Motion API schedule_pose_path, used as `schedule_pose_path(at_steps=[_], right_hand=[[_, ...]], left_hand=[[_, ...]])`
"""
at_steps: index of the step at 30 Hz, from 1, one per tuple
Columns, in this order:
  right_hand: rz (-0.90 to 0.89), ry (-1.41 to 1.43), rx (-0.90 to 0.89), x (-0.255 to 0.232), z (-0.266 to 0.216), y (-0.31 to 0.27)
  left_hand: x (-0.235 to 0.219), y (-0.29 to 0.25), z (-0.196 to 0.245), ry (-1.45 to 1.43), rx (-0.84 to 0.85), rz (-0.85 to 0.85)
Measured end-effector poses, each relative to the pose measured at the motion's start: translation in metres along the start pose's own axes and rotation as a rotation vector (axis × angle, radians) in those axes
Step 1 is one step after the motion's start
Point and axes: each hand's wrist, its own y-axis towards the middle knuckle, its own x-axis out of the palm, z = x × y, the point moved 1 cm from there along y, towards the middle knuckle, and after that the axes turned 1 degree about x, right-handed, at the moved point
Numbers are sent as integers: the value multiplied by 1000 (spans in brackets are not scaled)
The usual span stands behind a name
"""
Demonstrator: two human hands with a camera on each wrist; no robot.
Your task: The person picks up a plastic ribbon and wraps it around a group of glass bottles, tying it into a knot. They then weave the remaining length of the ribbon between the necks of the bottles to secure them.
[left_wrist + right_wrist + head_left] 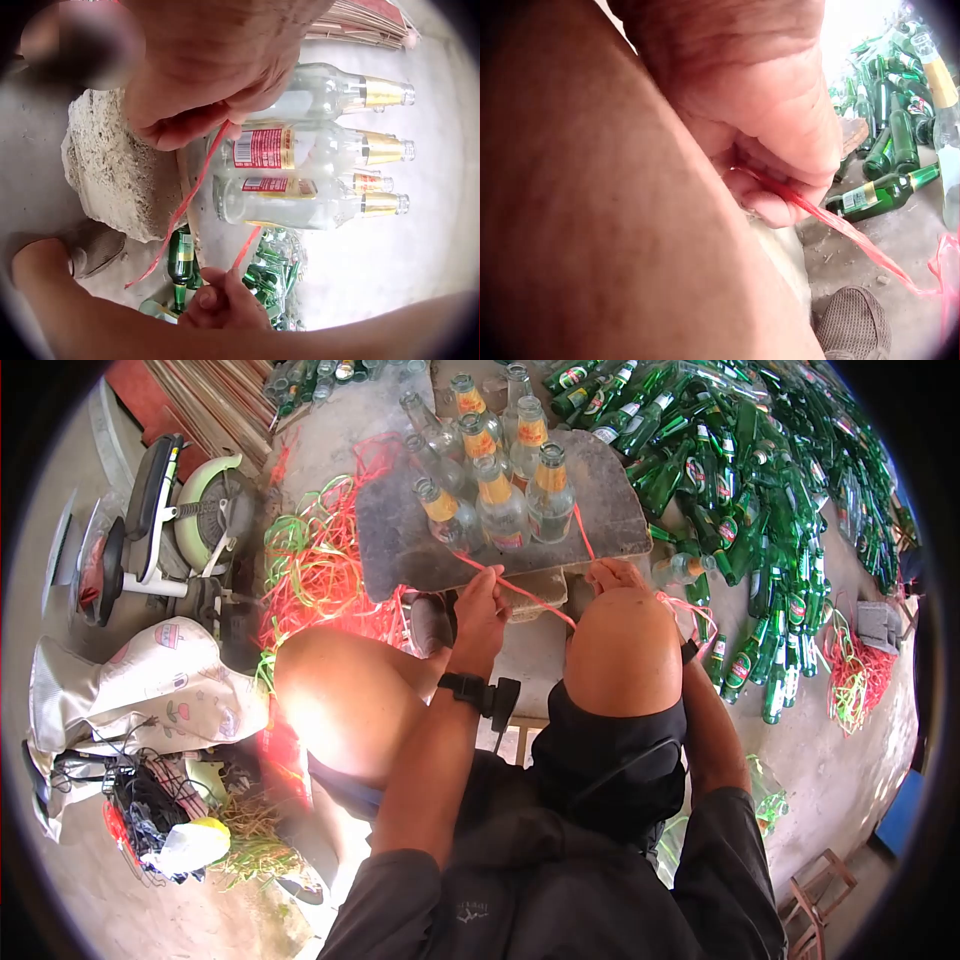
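Note:
Several clear glass bottles (500, 510) with gold neck labels stand upright in a cluster on a dark board (390, 545). My left hand (482, 610) is at the board's near edge and pinches a red plastic strip (532, 598), whose loose end hangs down in the left wrist view. Behind my raised knee, my right hand (613, 574) grips the strip's other length, which runs up beside the bottles' right side. In the right wrist view the red strip (855, 236) comes out of the curled fingers (772, 210). The strip's run behind the bottles is hidden.
A large heap of green bottles (740, 490) spreads over the floor at the right. Tangled red and green strips (315, 560) lie left of the board. A rough stone block (120, 165) sits under the board. Further left are a white sack (170, 680) and a wheeled machine (190, 520).

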Motion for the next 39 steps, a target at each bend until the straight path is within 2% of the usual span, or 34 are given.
schedule_pose_path(at_steps=[1, 2, 4, 5, 7, 9, 10, 12, 13, 14, 18, 20, 25, 28, 30, 34, 36, 37, 38, 39], right_hand=[[-5, -1, 3, -1, -3, -2], [-56, 181, 182, -3, -4, -5], [-107, 359, 361, -7, -21, -7], [140, 188, 137, -8, -37, -9], [380, 11, -86, -19, -46, -8], [-35, 29, 3, -30, -38, -1], [-39, 26, 7, -32, -39, 0], [-146, 477, 531, -31, -37, 3], [-147, 475, 533, -31, -39, 2], [-124, 354, 361, -32, -43, 0], [-105, 138, 19, -40, -57, 4], [-42, 160, -17, -50, -79, 4], [84, 225, -106, -42, -80, 3], [20, 306, -31, -30, -66, -1], [-314, 997, 624, -22, -52, 0], [-328, 1033, 663, -24, -52, -2], [-321, 1016, 764, -19, -45, -6], [-320, 1015, 766, -14, -39, -9], [-256, 765, 471, -11, -32, -10], [-234, 640, 322, -12, -29, -9]], left_hand=[[4, 1, 0, -36, 2, -21], [7, 2, -2, -72, 5, -42], [18, -1, -3, -96, 0, -23], [23, -3, -3, -117, -2, -3], [29, -2, -11, -140, -16, -5], [33, 0, -18, -165, -33, -8], [34, 2, -20, -205, -52, -31], [39, 6, -24, -248, -74, -57], [41, 8, -26, -269, -68, -64], [44, 10, -27, -289, -63, -70], [53, 14, -33, -307, -98, -133], [62, 10, -35, -262, -123, -138], [75, 10, -39, -284, -119, -185], [85, 9, -38, -297, -140, -210], [90, 9, -38, -304, -159, -211], [95, 14, -40, -251, -130, -254], [95, 19, -43, -263, -134, -263], [95, 22, -45, -265, -119, -265], [94, 26, -46, -267, -103, -268], [96, 26, -45, -268, -102, -269]])
